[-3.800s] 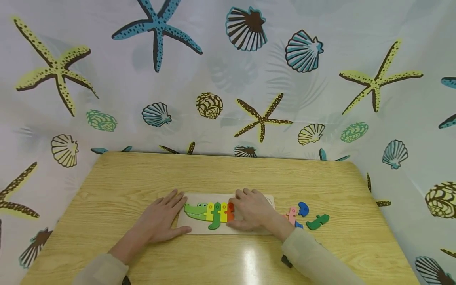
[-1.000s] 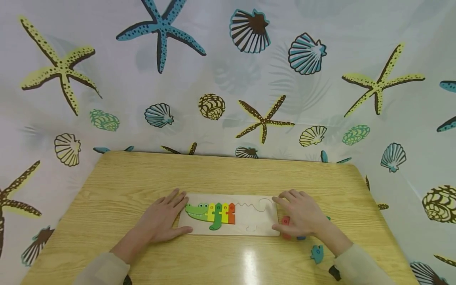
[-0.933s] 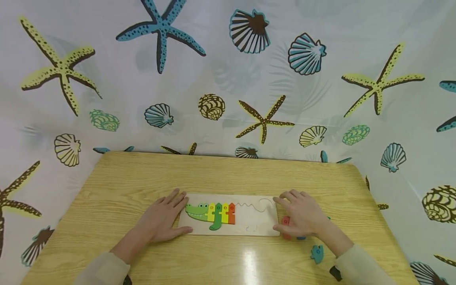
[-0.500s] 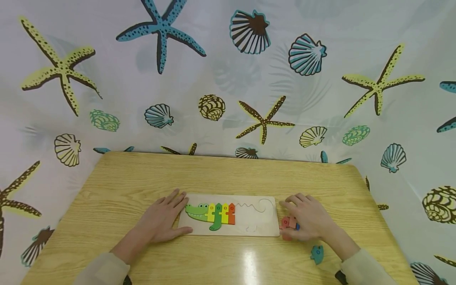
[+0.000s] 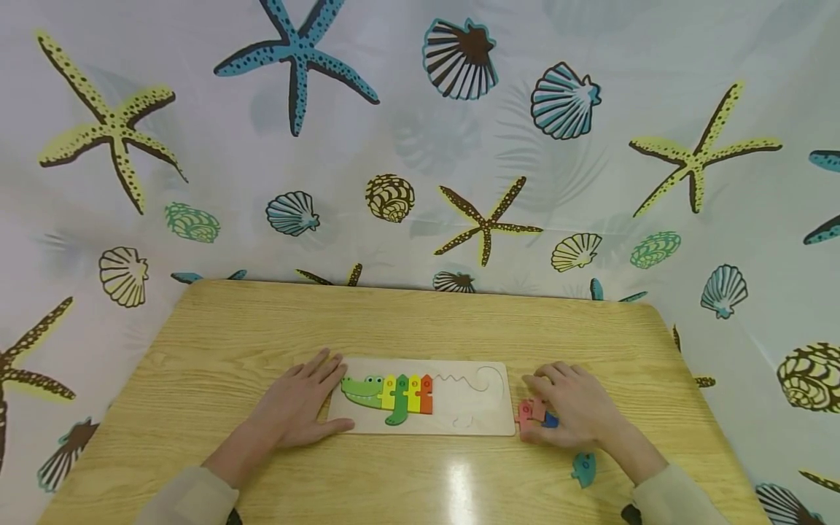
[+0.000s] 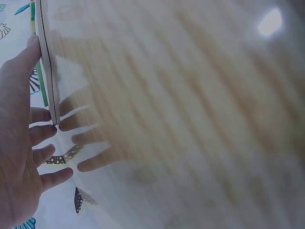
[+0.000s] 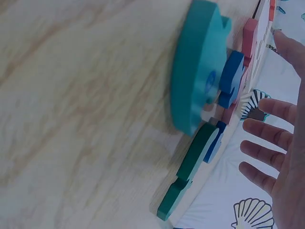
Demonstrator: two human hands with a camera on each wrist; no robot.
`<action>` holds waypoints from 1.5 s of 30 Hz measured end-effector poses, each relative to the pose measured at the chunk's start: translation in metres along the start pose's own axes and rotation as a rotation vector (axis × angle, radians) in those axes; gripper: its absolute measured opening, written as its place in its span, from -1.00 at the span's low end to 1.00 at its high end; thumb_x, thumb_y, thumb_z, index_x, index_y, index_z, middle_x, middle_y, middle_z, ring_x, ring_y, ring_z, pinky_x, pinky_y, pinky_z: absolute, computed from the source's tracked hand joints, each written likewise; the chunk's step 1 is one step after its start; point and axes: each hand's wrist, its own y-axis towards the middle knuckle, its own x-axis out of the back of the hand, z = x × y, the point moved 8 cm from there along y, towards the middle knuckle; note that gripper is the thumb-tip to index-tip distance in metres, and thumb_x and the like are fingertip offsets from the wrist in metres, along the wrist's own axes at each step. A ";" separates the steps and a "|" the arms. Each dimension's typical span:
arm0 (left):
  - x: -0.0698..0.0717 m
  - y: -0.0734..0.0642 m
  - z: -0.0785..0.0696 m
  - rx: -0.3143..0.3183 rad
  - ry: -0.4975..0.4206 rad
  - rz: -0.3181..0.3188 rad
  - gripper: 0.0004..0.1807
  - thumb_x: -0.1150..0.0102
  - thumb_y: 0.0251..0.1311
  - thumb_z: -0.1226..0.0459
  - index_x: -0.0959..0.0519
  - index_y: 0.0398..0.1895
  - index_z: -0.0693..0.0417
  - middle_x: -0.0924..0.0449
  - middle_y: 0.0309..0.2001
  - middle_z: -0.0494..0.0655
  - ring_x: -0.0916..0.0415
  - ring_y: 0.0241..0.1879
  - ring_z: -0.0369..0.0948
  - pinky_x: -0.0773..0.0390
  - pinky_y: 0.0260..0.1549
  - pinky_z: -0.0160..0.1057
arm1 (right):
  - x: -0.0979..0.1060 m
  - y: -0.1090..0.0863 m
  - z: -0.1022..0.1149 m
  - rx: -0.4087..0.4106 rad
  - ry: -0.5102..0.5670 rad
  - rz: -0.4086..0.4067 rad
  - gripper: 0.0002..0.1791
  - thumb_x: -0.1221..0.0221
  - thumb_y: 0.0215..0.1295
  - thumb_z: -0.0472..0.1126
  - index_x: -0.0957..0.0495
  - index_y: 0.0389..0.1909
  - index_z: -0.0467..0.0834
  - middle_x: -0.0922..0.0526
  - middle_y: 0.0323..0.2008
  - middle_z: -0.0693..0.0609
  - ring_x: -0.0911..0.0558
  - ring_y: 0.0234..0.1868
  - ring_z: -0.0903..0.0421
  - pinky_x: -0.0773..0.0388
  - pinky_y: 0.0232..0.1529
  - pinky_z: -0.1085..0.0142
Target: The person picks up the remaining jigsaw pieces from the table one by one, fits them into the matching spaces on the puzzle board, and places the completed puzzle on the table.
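Note:
My left hand [image 5: 298, 405] rests with spread fingers on the left end of a pale wooden puzzle board [image 5: 469, 401]. A crocodile's green head piece [image 5: 361, 391] and several yellow, green and orange body pieces sit in the board's left half; the right half shows only a printed outline. Just right of the board, my right hand [image 5: 577, 408] hovers over loose pieces, fingers loosely bent and holding nothing. Near its fingertips lie pink pieces [image 5: 526, 411] and a blue piece [image 5: 550, 420]. The right wrist view shows a dark green piece [image 7: 193, 157], which the hand hides in the head view.
A teal puzzle piece [image 5: 584, 469] lies on the wooden table [image 5: 262, 313], nearer me than the other loose pieces. Behind the table hangs a white curtain [image 5: 433, 146] printed with starfish and shells.
My right hand has gone from the orange piece on the board to the loose pieces, then drifted slightly right, uncovering pink and blue ones. The left hand stays on the board.

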 end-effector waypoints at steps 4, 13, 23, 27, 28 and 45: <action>0.000 0.000 0.000 0.002 -0.001 0.003 0.10 -0.06 0.27 -0.48 -0.31 0.61 0.12 -0.28 0.63 0.08 -0.14 0.66 0.14 -0.39 0.47 0.26 | -0.003 -0.002 -0.007 -0.041 0.001 0.024 -0.09 -0.21 0.19 0.58 -0.62 0.31 -0.03 -0.67 0.14 0.00 -0.63 0.17 -0.05 -0.64 0.20 -0.09; 0.000 0.000 0.000 0.010 -0.011 0.007 0.09 -0.07 0.27 -0.47 -0.30 0.62 0.12 -0.28 0.63 0.08 -0.13 0.67 0.14 -0.39 0.47 0.27 | -0.008 -0.006 -0.021 -0.105 -0.035 0.041 -0.07 -0.19 0.20 0.60 -0.63 0.30 -0.06 -0.68 0.13 -0.03 -0.63 0.19 -0.07 -0.66 0.17 -0.10; -0.001 0.000 0.001 0.012 -0.024 0.011 0.09 -0.07 0.28 -0.46 -0.29 0.62 0.12 -0.26 0.64 0.10 -0.13 0.67 0.14 -0.37 0.49 0.28 | -0.010 -0.007 -0.027 -0.132 -0.051 0.050 -0.11 -0.17 0.24 0.58 -0.66 0.25 -0.06 -0.70 0.11 -0.05 -0.65 0.18 -0.10 -0.66 0.17 -0.11; 0.000 -0.001 0.000 0.012 -0.023 0.011 0.09 -0.08 0.28 -0.46 -0.30 0.62 0.12 -0.26 0.64 0.10 -0.14 0.66 0.14 -0.37 0.48 0.27 | -0.010 -0.007 -0.027 -0.131 -0.059 0.043 -0.17 -0.20 0.23 0.57 -0.68 0.19 -0.03 -0.70 0.08 -0.04 -0.65 0.14 -0.08 -0.67 0.13 -0.09; 0.000 -0.001 0.000 0.012 -0.023 0.011 0.09 -0.08 0.28 -0.46 -0.30 0.62 0.12 -0.26 0.64 0.09 -0.14 0.66 0.14 -0.37 0.48 0.27 | -0.010 -0.007 -0.027 -0.129 -0.061 0.041 -0.19 -0.20 0.24 0.56 -0.68 0.17 -0.01 -0.70 0.07 -0.03 -0.65 0.13 -0.07 -0.68 0.12 -0.08; 0.000 0.000 0.000 0.013 -0.022 0.014 0.09 -0.06 0.29 -0.47 -0.29 0.63 0.11 -0.26 0.64 0.09 -0.13 0.67 0.14 -0.36 0.49 0.26 | -0.011 -0.006 -0.027 -0.116 -0.085 0.031 -0.27 -0.21 0.23 0.56 -0.74 0.03 0.03 -0.69 -0.01 0.02 -0.64 0.05 -0.02 -0.69 0.09 -0.04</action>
